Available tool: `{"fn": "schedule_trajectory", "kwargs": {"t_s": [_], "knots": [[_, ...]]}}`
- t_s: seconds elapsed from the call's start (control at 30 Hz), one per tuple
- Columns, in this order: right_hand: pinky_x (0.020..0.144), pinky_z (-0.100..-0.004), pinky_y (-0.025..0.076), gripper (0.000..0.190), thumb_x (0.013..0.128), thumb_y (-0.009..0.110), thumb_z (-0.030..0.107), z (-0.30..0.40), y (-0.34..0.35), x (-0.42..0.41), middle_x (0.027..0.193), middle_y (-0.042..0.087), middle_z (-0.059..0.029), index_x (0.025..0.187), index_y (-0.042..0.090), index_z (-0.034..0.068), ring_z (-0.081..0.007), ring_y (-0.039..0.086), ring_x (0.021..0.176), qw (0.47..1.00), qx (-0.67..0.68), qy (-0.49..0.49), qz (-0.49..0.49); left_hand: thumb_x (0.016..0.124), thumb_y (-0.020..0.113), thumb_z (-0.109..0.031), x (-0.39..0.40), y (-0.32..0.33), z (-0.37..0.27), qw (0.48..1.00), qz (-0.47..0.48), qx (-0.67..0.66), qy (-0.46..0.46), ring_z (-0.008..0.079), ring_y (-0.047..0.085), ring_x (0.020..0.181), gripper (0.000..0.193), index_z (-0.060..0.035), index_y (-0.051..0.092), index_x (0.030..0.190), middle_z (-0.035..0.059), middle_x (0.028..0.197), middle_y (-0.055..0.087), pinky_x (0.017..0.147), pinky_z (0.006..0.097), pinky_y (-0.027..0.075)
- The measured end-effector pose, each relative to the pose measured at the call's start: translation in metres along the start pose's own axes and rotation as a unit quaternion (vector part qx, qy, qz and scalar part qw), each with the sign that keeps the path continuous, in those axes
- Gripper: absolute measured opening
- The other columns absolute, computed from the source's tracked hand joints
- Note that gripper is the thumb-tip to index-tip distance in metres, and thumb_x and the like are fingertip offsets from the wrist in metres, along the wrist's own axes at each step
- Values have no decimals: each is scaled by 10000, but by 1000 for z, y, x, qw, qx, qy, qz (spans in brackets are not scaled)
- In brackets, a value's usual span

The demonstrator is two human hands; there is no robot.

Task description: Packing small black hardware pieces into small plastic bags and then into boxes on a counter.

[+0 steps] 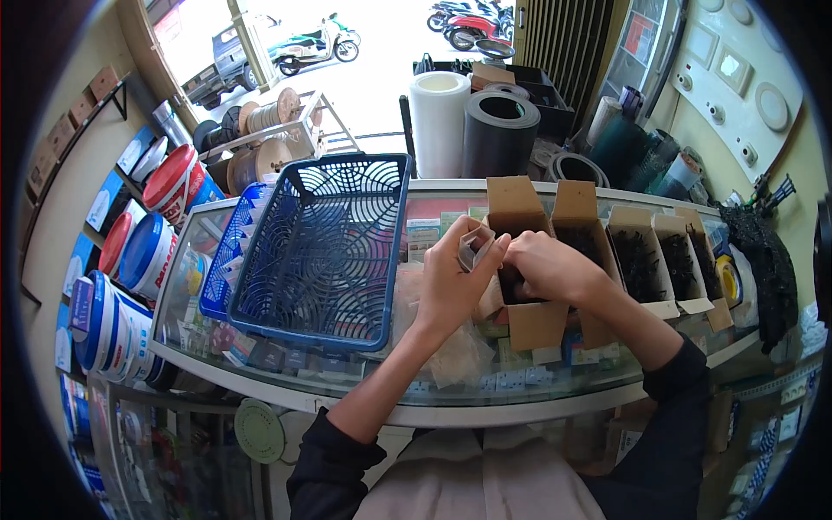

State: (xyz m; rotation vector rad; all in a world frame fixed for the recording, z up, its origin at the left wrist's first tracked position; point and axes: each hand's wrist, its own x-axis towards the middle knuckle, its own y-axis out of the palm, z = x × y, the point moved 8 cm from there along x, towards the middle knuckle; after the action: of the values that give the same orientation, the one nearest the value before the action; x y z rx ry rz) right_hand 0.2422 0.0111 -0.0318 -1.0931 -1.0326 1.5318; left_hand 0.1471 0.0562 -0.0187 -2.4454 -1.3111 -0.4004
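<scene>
My left hand [455, 266] holds a small clear plastic bag [473, 250] with its mouth spread. Right beside it, my right hand [549, 266] reaches over an open cardboard box [536, 325]; its fingertips are partly hidden, so what they touch cannot be told. To the right stand more open boxes holding many small dark pieces [640, 260], perhaps screws or plugs. Clear plastic bags [458, 357] lie on the glass counter beneath my wrists. Left of my hands is a dark blue plastic basket [312, 335], overlapping a brighter blue basket [218, 286] that contains small packets.
A white roll [439, 127] and a black roll [497, 140] stand behind the counter. A yellow tape roll [729, 281] lies beyond the boxes at right. Paint buckets [123, 331] line the left side. The counter's white front edge [507, 413] is close to me.
</scene>
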Motion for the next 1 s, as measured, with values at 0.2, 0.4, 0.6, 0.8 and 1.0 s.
{"fn": "schedule_trajectory", "kwargs": {"t_s": [0.2,0.4,0.6,0.8,1.0], "knots": [[714,-351,533,176,574,707,22,-5,-17,-10,740,652,-150,734,655,-30,-284,656,731,990,120,11,-78,867,655,-140,0,3,2,1000,6,-4,-7,40,533,632,183,-26,521,817,-1,678,562,567,188,433],[658,-273,528,118,628,687,30,-12,-40,-29,684,646,-103,727,664,-29,-171,647,678,947,284,39,-144,821,695,-205,-1,4,7,999,-10,-45,-12,84,497,624,248,3,568,866,59,685,584,568,248,418],[644,-215,512,174,696,674,12,-29,-50,-34,731,669,-76,866,697,-20,-96,631,683,922,346,49,-167,805,710,-202,-1,3,8,1000,-9,-26,-14,78,513,624,250,-4,567,858,53,678,585,553,247,417],[710,-252,552,174,767,660,34,-39,-63,-39,810,673,-113,917,673,-54,-144,664,735,826,518,9,-223,772,755,-222,-4,5,-11,997,27,67,-34,28,483,596,272,-44,550,785,-21,655,542,534,180,388],[733,-245,552,172,797,647,22,-29,-68,-41,878,668,-121,949,665,-56,-143,659,793,784,567,-13,-254,729,779,-240,-6,10,-8,995,43,84,-20,50,487,547,308,-37,554,780,8,637,568,501,212,389]]}}
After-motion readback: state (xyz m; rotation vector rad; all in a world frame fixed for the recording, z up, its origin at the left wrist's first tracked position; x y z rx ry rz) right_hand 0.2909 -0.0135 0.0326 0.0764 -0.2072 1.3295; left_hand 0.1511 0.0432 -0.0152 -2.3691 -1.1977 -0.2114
